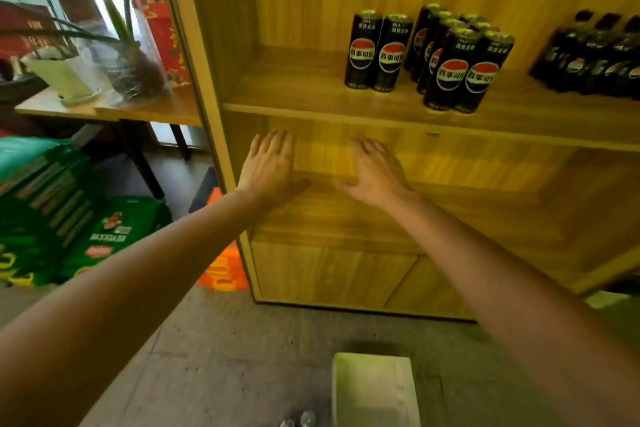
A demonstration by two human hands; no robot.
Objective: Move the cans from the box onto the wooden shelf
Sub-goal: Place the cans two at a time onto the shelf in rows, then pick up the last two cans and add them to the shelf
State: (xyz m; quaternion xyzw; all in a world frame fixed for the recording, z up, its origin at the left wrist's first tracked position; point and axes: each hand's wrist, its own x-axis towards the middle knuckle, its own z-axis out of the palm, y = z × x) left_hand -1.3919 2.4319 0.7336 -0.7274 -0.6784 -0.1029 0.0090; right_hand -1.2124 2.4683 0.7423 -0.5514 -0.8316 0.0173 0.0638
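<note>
Several black cola cans [446,55] stand upright on the wooden shelf [298,90], with two of the cans [377,52] set a little to the left of the main cluster. My left hand [270,166] and my right hand [375,172] are stretched out side by side in front of the compartment below that shelf. Both are flat, fingers apart, holding nothing. A pale box [374,388] sits on the floor at the bottom edge, its inside blurred, with what look like two can tops [301,421] just left of it.
Dark bottles [599,62] stand at the right end of the same shelf. Closed cabinet doors [332,274] lie below. To the left are a table with a potted plant [76,80], stacked green packages [52,211] and an orange item [225,270] on the floor.
</note>
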